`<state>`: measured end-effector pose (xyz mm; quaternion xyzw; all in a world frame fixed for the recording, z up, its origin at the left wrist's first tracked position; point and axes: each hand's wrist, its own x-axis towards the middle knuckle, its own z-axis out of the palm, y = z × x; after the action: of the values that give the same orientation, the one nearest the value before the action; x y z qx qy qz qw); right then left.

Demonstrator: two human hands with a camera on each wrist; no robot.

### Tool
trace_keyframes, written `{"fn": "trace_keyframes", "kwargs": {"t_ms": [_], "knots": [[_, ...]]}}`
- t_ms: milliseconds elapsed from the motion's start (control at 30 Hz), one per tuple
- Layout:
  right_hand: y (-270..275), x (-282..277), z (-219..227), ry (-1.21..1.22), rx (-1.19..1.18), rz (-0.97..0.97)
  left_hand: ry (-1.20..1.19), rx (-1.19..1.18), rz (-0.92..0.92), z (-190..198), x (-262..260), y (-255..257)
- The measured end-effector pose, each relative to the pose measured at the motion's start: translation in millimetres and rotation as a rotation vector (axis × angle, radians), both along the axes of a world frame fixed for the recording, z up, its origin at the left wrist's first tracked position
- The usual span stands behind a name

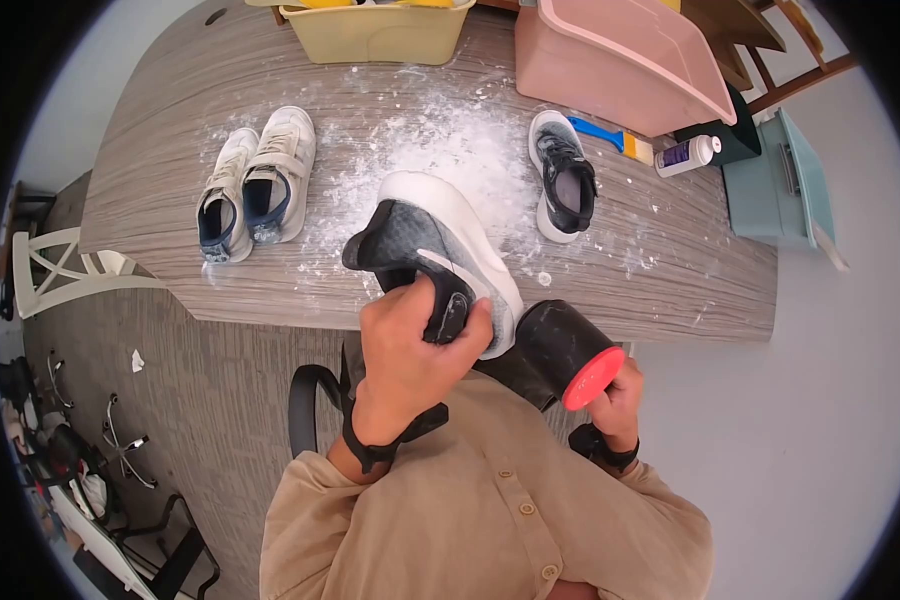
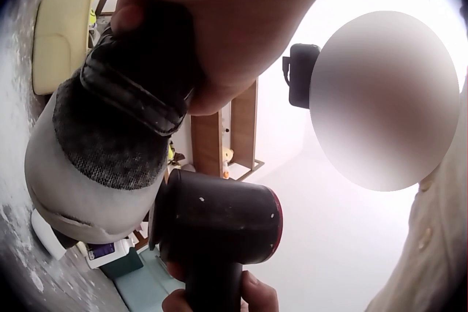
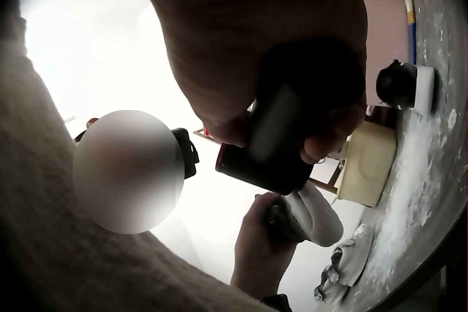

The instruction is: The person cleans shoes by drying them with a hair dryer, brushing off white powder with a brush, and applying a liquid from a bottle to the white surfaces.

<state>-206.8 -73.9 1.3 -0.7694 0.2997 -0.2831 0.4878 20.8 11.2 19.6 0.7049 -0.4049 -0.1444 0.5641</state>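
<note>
My left hand (image 1: 410,335) grips a dark grey shoe with a white sole (image 1: 450,210) at its collar and strap, holding it tilted above the table's front edge. In my right hand (image 1: 618,405) is the handle of a black cylindrical device with a red rim (image 1: 560,345). In the left wrist view the device (image 2: 219,217) has one end close beside the toe of the shoe (image 2: 95,173); whether they touch I cannot tell. The matching dark shoe (image 1: 563,180) stands on the table. White powder (image 1: 460,140) is spread behind the held shoe.
Two light shoes (image 1: 285,180) stand at the left of the table (image 1: 370,100). Along the back are a yellow bin (image 1: 375,35) and a pink bin (image 1: 610,70). A blue-handled brush (image 1: 610,138) and a white bottle (image 1: 685,155) lie at the right, near a teal box (image 1: 770,190).
</note>
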Motion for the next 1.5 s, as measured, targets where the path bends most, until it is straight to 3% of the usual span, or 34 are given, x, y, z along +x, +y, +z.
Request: {"fn": "trace_keyframes", "kwargs": {"t_ms": [467,567,867,1067,1167,1267,1500], "knots": [[-1,9,7,-0.022,-0.056,-0.016,-0.163,-0.090,-0.131,0,1,-1],[-6,-1,4,0.003,-0.068,0.075,-0.223,-0.135,-0.168,-2,2,-1],[-9,9,10,-0.093,-0.186,-0.051,-0.192,-0.131,-0.311,-3,-5,-1],[-11,5,5,-0.120,-0.073,-0.097,-0.125,-0.044,-0.270,-6,-9,-1],[-10,-1,9,-0.064,-0.140,-0.006,-0.102,0.007,-0.186,-4,-3,0],[-8,-3,10,-0.020,-0.033,0.122,-0.095,0.037,-0.193,-6,1,2],[-3,-1,9,0.059,-0.003,0.071,-0.187,0.016,-0.196,-6,-1,0]]}}
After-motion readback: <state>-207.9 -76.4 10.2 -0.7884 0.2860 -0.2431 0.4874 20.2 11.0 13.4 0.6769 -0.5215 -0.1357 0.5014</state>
